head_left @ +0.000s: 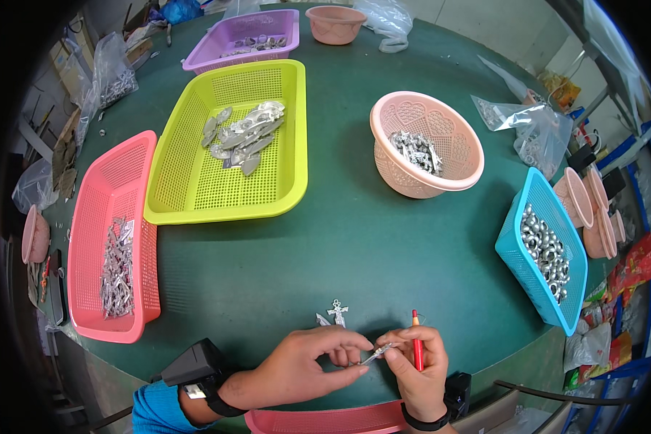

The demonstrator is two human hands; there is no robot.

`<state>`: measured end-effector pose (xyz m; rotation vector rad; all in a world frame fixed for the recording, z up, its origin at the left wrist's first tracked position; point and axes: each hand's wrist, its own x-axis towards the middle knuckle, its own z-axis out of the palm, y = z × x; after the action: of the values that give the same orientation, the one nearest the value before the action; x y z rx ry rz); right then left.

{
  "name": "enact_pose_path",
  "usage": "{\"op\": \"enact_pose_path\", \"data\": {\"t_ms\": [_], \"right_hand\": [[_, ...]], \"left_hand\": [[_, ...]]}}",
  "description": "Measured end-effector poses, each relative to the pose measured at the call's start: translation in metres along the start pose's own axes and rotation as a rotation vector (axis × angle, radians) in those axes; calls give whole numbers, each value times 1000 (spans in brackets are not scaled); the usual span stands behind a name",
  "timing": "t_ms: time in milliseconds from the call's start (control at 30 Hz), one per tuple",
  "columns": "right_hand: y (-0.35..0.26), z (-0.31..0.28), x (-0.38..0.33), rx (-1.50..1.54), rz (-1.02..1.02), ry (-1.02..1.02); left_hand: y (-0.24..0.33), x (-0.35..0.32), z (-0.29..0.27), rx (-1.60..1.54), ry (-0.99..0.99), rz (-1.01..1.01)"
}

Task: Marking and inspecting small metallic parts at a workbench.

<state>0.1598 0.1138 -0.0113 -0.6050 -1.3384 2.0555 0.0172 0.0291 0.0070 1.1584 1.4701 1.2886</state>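
Note:
Low in the head view, both my hands meet over the near edge of the green table. A small, slim silver metal piece (376,354) is between them. My right hand (423,376) pinches its right end and also keeps a red pen-like tool (417,347) upright between the fingers. My left hand (304,367) has its thumb and fingers closed around the left end; the inner fingers are curled. Just beyond the left fingers lie a silver cross-shaped piece (338,312) and a pointed flat silver piece (322,319), partly hidden by the hand.
A pink basket (148,304) of silver pieces and a yellow-green basket (228,215) of flat metal parts stand left. A round peach basket (419,186) is beyond my hands. A blue basket (517,249) of rounded metal parts sits right. Another pink basket (325,422) is below my hands.

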Motion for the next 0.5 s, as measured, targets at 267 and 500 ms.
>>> {"op": "enact_pose_path", "data": {"t_ms": [267,500], "right_hand": [[0,3,0,27,-2,20],[-3,9,1,-142,-38,150]], "left_hand": [[4,-3,-2,-107,12,-146],[4,13,-40,500,89,120]]}}
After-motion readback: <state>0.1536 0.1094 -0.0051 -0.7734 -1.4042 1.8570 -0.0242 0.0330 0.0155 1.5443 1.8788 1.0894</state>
